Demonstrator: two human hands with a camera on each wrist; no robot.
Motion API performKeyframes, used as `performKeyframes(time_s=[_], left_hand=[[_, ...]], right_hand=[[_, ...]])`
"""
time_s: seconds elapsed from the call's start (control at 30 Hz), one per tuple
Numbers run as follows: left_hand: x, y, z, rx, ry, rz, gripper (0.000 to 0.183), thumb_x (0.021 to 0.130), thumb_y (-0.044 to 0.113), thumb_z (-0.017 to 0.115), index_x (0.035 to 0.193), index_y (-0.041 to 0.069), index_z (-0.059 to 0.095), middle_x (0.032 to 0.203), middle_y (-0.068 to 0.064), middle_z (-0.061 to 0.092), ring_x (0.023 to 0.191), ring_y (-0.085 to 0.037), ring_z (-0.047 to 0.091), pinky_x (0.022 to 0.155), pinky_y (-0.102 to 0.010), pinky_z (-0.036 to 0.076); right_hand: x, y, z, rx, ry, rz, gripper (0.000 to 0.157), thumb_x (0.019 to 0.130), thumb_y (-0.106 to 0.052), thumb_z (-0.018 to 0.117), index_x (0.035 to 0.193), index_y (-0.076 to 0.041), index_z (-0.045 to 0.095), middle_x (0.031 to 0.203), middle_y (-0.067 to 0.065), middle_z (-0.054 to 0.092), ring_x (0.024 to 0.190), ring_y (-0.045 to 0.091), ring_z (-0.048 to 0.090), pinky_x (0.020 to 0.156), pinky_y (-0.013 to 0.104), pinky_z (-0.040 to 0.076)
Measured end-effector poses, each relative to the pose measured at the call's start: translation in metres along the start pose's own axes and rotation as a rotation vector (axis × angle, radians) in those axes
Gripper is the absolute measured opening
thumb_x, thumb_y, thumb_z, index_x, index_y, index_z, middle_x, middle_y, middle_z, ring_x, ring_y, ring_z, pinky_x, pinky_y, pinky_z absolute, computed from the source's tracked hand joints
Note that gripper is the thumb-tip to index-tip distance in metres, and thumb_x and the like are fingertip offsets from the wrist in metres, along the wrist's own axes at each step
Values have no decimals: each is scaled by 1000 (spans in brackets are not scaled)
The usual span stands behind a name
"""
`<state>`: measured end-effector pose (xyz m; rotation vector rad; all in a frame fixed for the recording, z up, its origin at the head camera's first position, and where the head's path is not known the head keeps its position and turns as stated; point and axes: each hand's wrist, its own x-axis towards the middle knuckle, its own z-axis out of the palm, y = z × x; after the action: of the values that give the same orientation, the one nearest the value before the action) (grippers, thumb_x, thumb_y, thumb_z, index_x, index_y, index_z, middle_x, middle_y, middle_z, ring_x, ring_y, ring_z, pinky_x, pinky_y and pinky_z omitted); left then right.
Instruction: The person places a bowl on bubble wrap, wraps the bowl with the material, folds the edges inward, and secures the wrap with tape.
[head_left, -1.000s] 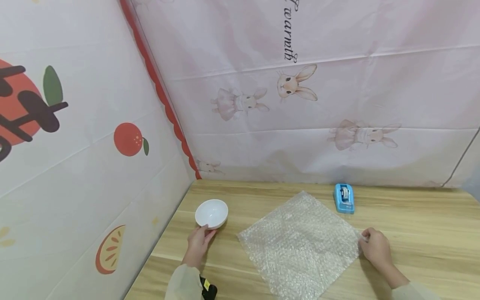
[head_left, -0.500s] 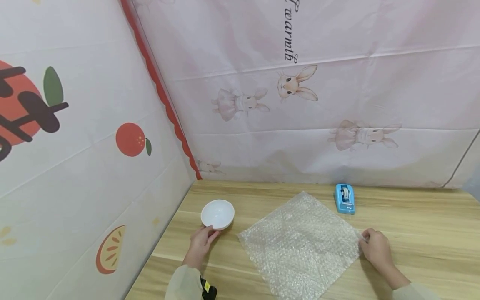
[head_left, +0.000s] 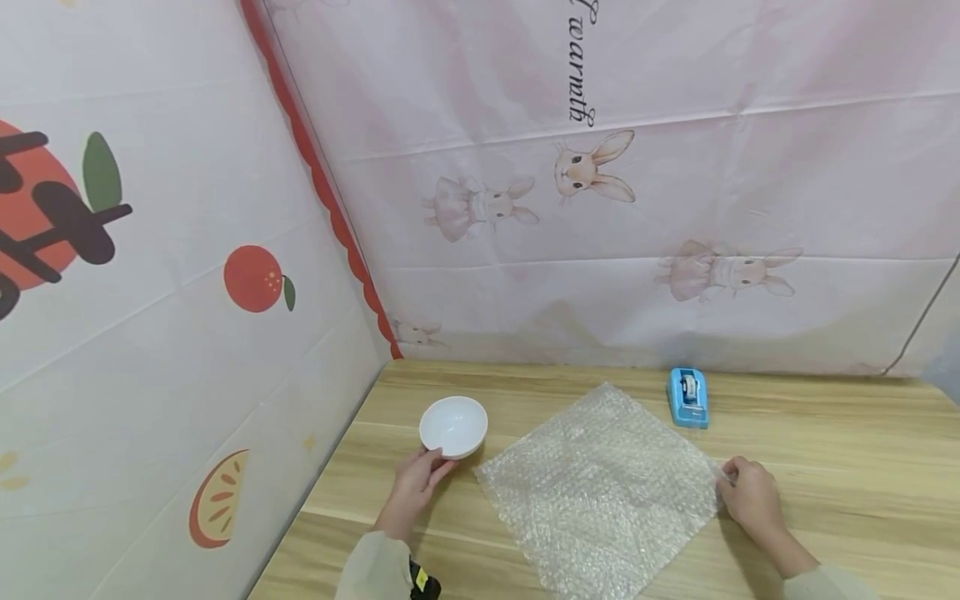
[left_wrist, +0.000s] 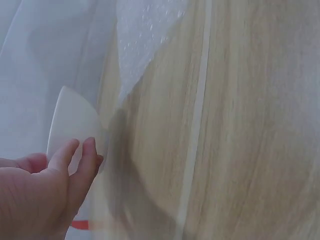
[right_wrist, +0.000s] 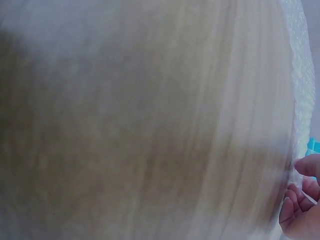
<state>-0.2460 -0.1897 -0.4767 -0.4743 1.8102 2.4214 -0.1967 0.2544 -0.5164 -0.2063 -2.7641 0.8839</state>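
Note:
A white bowl (head_left: 454, 426) is held at its near rim by my left hand (head_left: 414, 485), thumb over the edge and fingers beneath. In the left wrist view, the bowl (left_wrist: 75, 117) shows from the side, with fingers (left_wrist: 89, 155) against its outer wall. A square sheet of bubble wrap (head_left: 603, 492) lies flat on the wooden table, one corner pointing toward the back. My right hand (head_left: 752, 498) pinches its right corner. In the right wrist view, thumb and fingers of the right hand (right_wrist: 302, 200) close on the edge of the bubble wrap (right_wrist: 300, 85).
A blue tape dispenser (head_left: 688, 398) stands behind the sheet at the right. The wooden table (head_left: 847, 433) meets a rabbit-print backdrop (head_left: 600, 308) at the back and a fruit-print sheet (head_left: 255, 375) on the left.
My left hand has carried the bowl to the right, closer to the left corner of the bubble wrap. The right hand and the sheet have stayed in place.

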Motion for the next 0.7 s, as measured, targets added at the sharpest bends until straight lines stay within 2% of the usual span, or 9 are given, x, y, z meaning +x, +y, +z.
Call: performKeyframes(time_s=[0.3, 0.53, 0.7], left_hand=[[-2, -3, 19, 32, -22, 17, 51, 94, -1, 42, 137, -19, 21, 131, -42, 36, 79, -9, 63, 83, -20, 53], [-6, -6, 33, 77, -50, 36, 49, 93, -3, 43, 133, -23, 23, 116, -38, 49, 81, -11, 62, 86, -25, 53], [-12, -8, 45, 118, -94, 38, 49, 93, -3, 43, 132, -24, 24, 120, -41, 46, 90, -18, 63, 88, -28, 52]], right_hand=[[0, 2, 0, 12, -9, -9, 19, 77, 2, 57, 88, 17, 54, 73, 23, 56, 64, 25, 52, 54, 31, 42], [1, 2, 0, 4, -13, -8, 18, 78, 1, 57, 87, 17, 55, 75, 25, 57, 65, 26, 53, 57, 36, 45], [1, 2, 0, 6, -18, -4, 18, 79, 1, 56, 87, 17, 55, 74, 24, 56, 65, 25, 52, 55, 32, 43]])
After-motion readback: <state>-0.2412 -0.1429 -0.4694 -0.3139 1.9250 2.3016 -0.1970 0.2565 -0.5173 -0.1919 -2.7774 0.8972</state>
